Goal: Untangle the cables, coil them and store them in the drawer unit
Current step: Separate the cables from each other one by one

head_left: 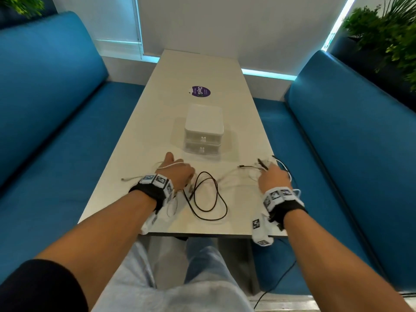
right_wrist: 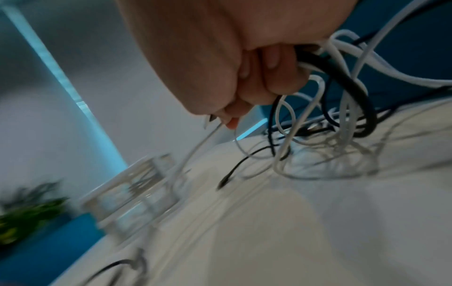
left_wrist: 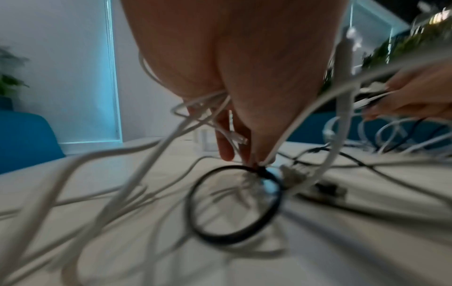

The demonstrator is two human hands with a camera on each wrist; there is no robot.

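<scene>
A tangle of white and black cables lies across the near end of the table (head_left: 157, 122). A dark braided cable (head_left: 209, 199) loops between my hands. My left hand (head_left: 180, 174) holds white cables (left_wrist: 156, 158) low over the table, fingertips pinching strands just above a black loop (left_wrist: 234, 205). My right hand (head_left: 273, 179) grips a bundle of white and black cables (right_wrist: 342, 100) near the table's right edge, lifted a little off the surface. The white two-drawer unit (head_left: 203, 131) stands beyond the hands, both drawers closed; it shows blurred in the right wrist view as the drawer unit (right_wrist: 132, 195).
Blue upholstered benches (head_left: 56, 131) run along both sides of the narrow table. A purple round sticker (head_left: 199, 91) lies on the tabletop behind the drawer unit. Plants (head_left: 387, 37) stand at the back right. A black cord (head_left: 276, 287) hangs to the floor.
</scene>
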